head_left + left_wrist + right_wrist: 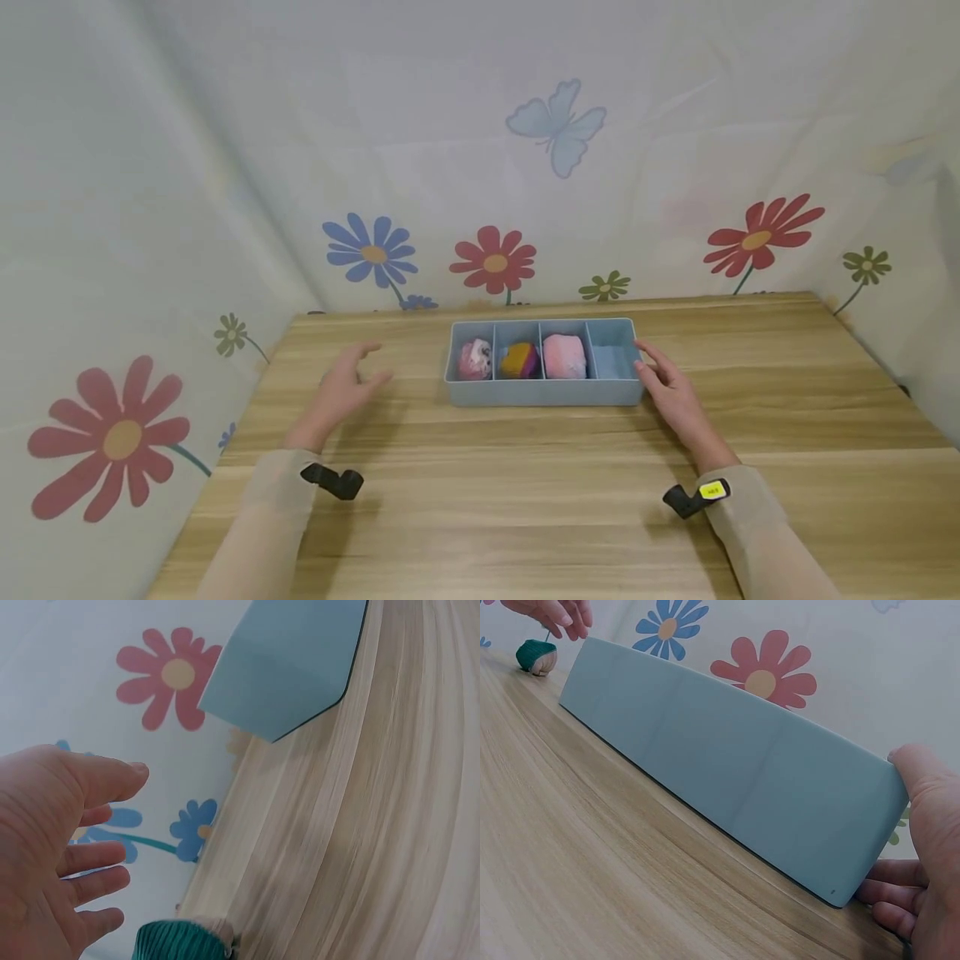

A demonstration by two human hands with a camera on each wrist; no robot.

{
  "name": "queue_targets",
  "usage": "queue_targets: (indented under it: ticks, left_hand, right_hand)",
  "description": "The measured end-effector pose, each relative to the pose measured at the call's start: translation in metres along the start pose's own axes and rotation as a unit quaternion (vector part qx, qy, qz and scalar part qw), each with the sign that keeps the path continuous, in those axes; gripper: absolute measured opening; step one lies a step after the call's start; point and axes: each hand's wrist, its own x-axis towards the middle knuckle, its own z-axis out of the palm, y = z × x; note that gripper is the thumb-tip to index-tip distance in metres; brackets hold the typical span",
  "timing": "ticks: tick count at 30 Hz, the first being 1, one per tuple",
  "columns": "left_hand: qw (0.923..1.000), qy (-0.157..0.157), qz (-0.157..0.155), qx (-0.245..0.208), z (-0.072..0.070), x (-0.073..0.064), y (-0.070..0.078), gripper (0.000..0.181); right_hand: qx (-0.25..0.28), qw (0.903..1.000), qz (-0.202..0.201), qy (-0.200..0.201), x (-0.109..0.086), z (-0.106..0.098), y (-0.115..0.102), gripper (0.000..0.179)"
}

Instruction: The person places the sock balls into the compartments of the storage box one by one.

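Observation:
A light-blue four-compartment organizer box (544, 393) stands on the table. Its left three compartments hold a pink-and-white bundle (475, 360), a yellow-and-purple bundle (519, 361) and a pink bundle (564, 357); the rightmost is bare. My right hand (675, 402) touches the box's right end, thumb (915, 766) at the top corner and fingers against the end wall. Left of the box, my left hand (341, 396) hovers over the table with fingers apart, holding nothing. Beneath it lies a green ribbed bundle (182, 941) with beige at one side, like a rolled-up sock, hidden behind the hand in the head view.
The wood-grain table (510, 500) meets a white fabric backdrop (420, 150) printed with flowers and a butterfly at its far edge. More fabric hangs along the left and right sides. Black cameras (333, 482) are strapped to both wrists.

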Motion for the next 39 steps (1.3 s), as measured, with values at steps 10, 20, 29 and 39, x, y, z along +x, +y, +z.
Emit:
queue_targets:
  ticks: [10,20,29,39]
  left_hand:
    - [0.9999,0.013,-0.006,0.009,-0.011,-0.005,-0.025,0.063]
    - [0.9988,0.02,-0.033,0.029,-0.013,-0.003,-0.05,0.073]
    - [0.9984,0.014,-0.046,0.029,-0.007,-0.011,-0.07,0.074]
    - [0.9978,0.0,-0.064,0.02,-0.006,-0.009,-0.069,0.074]
  right_hand:
    - [0.016,0.9998,0.004,-0.007,-0.001,0.0,-0.001,0.056]
    - [0.017,0.9998,-0.004,-0.003,-0.002,-0.004,-0.011,0.053]
    - [0.008,0.9999,0.0,-0.009,-0.002,-0.001,-0.003,0.054]
    - [0.006,1.0,-0.004,-0.006,-0.001,-0.002,-0.002,0.054]
